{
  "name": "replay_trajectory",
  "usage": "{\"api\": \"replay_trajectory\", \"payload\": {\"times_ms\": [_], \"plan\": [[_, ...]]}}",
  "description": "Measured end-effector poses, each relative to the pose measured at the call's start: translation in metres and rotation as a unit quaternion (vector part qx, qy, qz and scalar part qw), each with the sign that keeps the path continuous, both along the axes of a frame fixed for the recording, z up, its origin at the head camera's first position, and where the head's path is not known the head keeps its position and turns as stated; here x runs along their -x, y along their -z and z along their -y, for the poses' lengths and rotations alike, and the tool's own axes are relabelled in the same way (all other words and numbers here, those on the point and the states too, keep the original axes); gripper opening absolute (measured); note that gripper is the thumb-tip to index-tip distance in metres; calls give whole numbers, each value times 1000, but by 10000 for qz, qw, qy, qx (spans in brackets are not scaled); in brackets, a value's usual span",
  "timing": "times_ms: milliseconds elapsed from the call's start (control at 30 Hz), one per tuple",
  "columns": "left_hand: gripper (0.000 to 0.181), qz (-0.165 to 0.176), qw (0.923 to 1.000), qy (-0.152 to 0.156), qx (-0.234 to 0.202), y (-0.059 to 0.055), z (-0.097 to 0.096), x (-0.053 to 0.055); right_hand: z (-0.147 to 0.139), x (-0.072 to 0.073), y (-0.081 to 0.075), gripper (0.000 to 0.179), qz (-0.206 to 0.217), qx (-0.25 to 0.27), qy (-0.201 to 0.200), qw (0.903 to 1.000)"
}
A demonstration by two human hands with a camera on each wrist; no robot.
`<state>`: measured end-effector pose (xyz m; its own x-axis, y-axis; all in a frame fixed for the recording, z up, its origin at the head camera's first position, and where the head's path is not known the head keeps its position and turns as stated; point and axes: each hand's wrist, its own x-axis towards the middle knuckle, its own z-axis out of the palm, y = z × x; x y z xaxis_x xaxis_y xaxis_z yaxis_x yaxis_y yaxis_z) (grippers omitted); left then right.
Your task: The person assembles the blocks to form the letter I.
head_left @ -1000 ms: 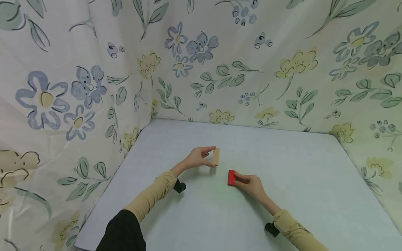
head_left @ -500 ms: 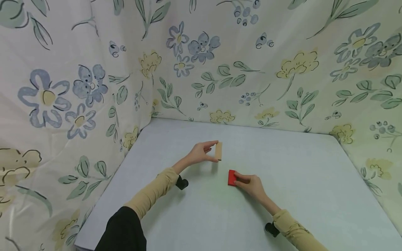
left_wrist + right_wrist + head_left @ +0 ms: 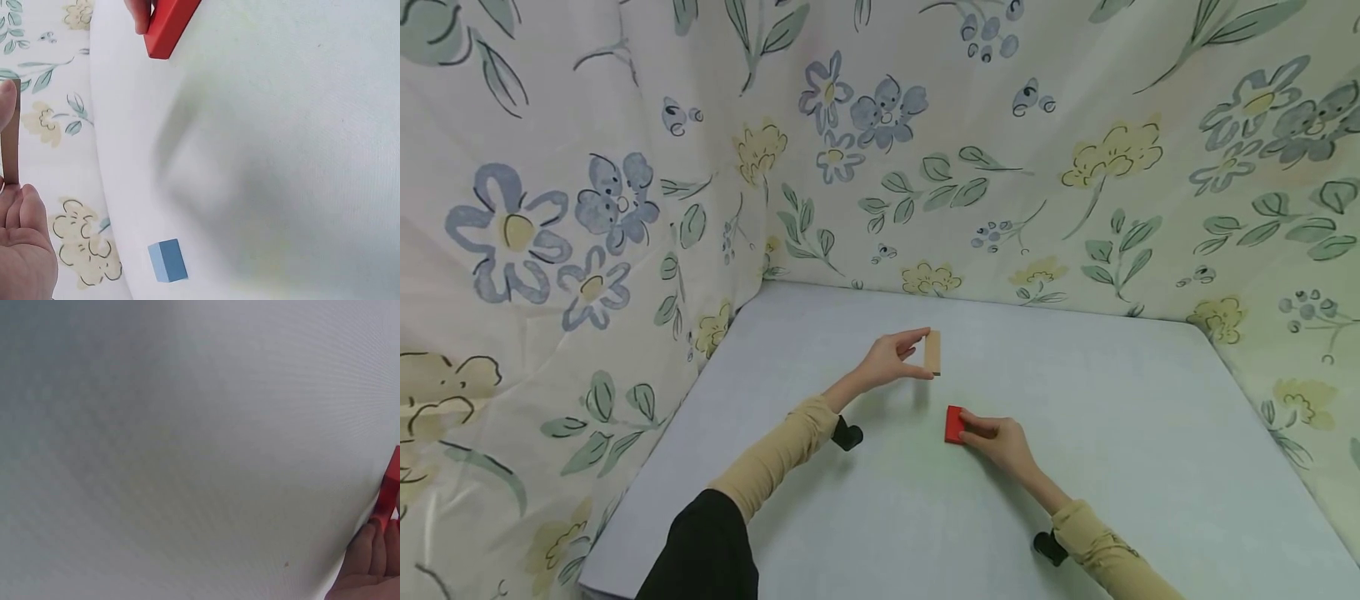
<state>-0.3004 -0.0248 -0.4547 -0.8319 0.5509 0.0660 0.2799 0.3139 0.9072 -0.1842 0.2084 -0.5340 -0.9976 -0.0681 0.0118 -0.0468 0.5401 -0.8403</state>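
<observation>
My left hand (image 3: pixel 889 360) pinches a light wooden block (image 3: pixel 932 353) by its two ends, thumb at one and fingers at the other. The block hangs above the table, its shadow below. Nearer to me, my right hand (image 3: pixel 1000 442) grips a red block (image 3: pixel 954 425) between thumb and fingers, low at the table. In the left wrist view the wooden block (image 3: pixel 10 140) is partly cut off by the frame edge, and the red block (image 3: pixel 167 28) shows at the top. Only a corner of the red block (image 3: pixel 389 490) shows in the right wrist view.
A small blue block (image 3: pixel 167 260) lies on the table in the left wrist view; I cannot find it in the head view. The white table (image 3: pixel 1120 417) is bordered by a floral curtain (image 3: pixel 985 167) at the back and sides.
My left hand has moved away from me and slightly right, carrying the wooden block. My right hand and the red block have stayed in place.
</observation>
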Motion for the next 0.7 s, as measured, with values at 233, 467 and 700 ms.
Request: {"api": "replay_trajectory", "payload": {"times_ms": [233, 467, 700], "plan": [[82, 121, 9997, -144, -136, 8, -8, -1, -1, 0, 1, 41, -52, 15, 16, 10000], [79, 157, 9995, -126, -249, -4, -15, -13, -2, 0, 0, 41, 7, -74, -5, 10000], [80, 58, 9994, -313, -145, 0, -20, -13, -1, 0, 1, 41, -69, -130, -35, 9999]]}}
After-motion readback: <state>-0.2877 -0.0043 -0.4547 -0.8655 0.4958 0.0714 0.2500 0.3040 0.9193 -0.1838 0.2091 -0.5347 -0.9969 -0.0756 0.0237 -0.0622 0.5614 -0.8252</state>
